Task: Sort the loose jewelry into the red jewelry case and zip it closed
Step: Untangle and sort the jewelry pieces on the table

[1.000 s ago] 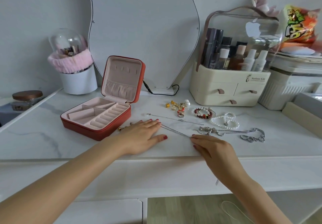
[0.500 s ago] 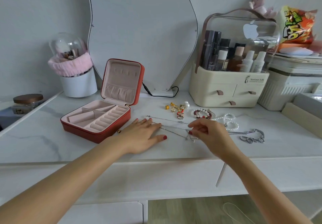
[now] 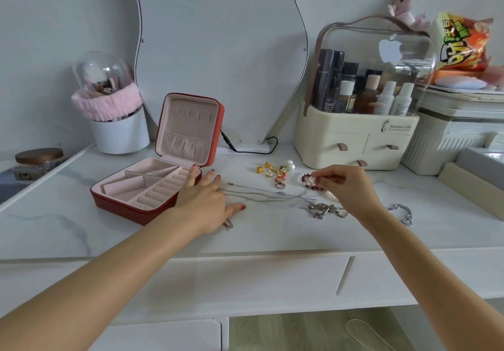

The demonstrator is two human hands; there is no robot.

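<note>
The red jewelry case (image 3: 124, 205) lies open at the left of the white tabletop, its lid (image 3: 191, 129) upright and its pink compartments bare. My left hand (image 3: 207, 200) rests flat beside it, fingertips touching the case's right rim. A thin silver necklace (image 3: 259, 194) stretches from that hand to my right hand (image 3: 346, 189), which pinches its silver end just over a red beaded bracelet (image 3: 306, 180). Gold earrings and rings (image 3: 275, 172) lie behind the necklace. A chunky silver chain (image 3: 323, 210) lies under my right wrist. A small earring (image 3: 228, 223) sits by my left wrist.
A cream cosmetics organiser (image 3: 354, 143) stands behind the jewelry. A wavy mirror (image 3: 218, 50) with a black cable (image 3: 253, 150) is at the back. A white cup with a pink band (image 3: 120, 132) and a jar (image 3: 38, 159) are far left. Boxes (image 3: 469, 178) crowd the right.
My right hand took hold of the thin necklace near the table's front edge and carried its end back to the beaded bracelet. My left hand slid up against the case.
</note>
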